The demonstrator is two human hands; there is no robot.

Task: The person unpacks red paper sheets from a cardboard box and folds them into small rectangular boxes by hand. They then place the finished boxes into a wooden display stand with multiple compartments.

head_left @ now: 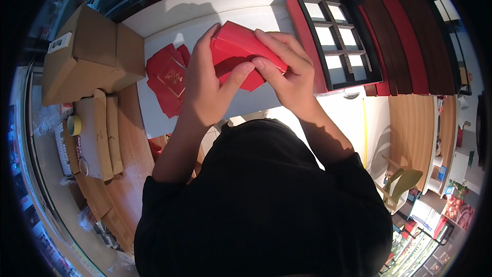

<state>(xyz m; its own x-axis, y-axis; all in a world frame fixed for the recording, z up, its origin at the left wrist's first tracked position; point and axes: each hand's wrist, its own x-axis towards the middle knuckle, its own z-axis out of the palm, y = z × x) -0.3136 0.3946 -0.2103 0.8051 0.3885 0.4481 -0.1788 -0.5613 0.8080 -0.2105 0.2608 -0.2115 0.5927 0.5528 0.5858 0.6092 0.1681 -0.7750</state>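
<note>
1. Far left: a white keyboard [61,150], with a yellow round object [76,125] just beside it and folded cardboard [95,136] to the right.
2. Upper left: a brown cardboard box [95,54], closed, a white label on its side.
3. Left of centre: red card pieces [158,73], overlapping, one bearing a gold-toned emblem, lying on the white tabletop [155,123].
4. Left hand [206,83]: its grip is closed on the left side of the red box, thumb on the near face.
5. Centre: the red box [240,43], held tilted between both hands above the tabletop; its near part lies in shadow.
6. Right hand [293,74]: its grip is closed on the right side of the red box, fingers over the upper edge, thumb near the left thumb.
7. Right: a black compartment tray [353,85], its dividers forming six openings.
8. Far right: upright dark-brown and red panels [410,38], side by side.
</note>
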